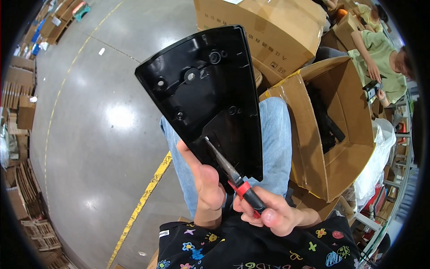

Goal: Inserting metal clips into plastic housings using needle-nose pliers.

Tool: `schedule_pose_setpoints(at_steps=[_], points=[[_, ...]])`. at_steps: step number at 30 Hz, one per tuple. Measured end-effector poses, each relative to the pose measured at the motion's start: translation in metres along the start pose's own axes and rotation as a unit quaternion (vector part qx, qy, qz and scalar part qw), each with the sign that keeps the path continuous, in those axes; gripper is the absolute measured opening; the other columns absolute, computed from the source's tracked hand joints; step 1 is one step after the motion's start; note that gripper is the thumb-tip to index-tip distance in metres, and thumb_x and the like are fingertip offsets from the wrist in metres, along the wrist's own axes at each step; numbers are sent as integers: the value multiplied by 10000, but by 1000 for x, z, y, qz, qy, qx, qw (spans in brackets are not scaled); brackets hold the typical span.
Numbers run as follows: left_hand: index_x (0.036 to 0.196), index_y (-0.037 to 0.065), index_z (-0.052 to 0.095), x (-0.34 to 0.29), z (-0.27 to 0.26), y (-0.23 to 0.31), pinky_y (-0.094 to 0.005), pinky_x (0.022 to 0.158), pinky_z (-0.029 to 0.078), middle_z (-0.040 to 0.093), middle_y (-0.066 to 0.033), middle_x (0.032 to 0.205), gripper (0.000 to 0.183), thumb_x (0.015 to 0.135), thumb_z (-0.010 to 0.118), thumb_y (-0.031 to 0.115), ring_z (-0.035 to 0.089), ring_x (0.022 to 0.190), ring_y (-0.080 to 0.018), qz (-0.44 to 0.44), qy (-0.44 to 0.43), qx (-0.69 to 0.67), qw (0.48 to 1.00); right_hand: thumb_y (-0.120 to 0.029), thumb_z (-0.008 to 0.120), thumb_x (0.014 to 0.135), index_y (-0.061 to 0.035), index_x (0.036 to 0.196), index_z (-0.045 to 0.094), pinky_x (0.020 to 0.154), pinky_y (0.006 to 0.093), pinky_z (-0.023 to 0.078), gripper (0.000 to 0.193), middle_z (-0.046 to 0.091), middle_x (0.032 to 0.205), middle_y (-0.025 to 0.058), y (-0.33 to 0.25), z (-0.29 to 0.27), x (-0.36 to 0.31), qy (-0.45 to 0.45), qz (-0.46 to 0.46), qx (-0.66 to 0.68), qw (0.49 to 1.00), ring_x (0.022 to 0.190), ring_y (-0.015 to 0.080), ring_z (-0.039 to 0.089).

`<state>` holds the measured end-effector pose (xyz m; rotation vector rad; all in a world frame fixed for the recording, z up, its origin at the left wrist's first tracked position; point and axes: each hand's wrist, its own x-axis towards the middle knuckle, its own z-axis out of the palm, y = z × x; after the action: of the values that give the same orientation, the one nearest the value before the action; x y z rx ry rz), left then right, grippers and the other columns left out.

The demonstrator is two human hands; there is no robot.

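Observation:
A large black plastic shell (190, 101), wedge-shaped with moulded bosses and a few holes, is held up over my lap. My left hand (204, 181) grips its lower left edge, with the fingers passing behind it out of sight. In my right hand (271, 210) are long-nose pliers (233, 172) with red and black handles. The slim metal jaws point up and left, their tips at the inner face of the shell near its lower left part. Whether the tips pinch anything is too small to tell.
An open cardboard box (309, 134) with black parts inside stands at my right knee. Behind it is a larger carton (268, 31). A co-worker in a light green top (380, 58) sits at the far right, holding a phone. Stacked cardboard (29, 188) lines the left side.

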<state>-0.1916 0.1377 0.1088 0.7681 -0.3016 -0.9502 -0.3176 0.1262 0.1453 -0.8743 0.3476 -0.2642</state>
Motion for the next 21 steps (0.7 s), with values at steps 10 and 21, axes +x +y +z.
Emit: schedule_pose_setpoints(at_steps=[10,21], points=[[1281,-10,396,-3,-15,-2,-341,722,484,536,-186,1097,906,789,388,752,574,872,-258,-21,-37,51,998,-97,740,689,59,1197,346,468,227,313,662,397,844,71,-34,-14,2,-65,162,291,941,493,109,346],[1248,-40,394,-2,-28,-23,-362,688,511,509,-232,1015,826,858,341,686,573,836,-267,56,-14,42,997,-82,795,654,96,1215,276,673,357,590,786,487,1061,294,4,-15,5,-145,90,579,797,680,310,622]])
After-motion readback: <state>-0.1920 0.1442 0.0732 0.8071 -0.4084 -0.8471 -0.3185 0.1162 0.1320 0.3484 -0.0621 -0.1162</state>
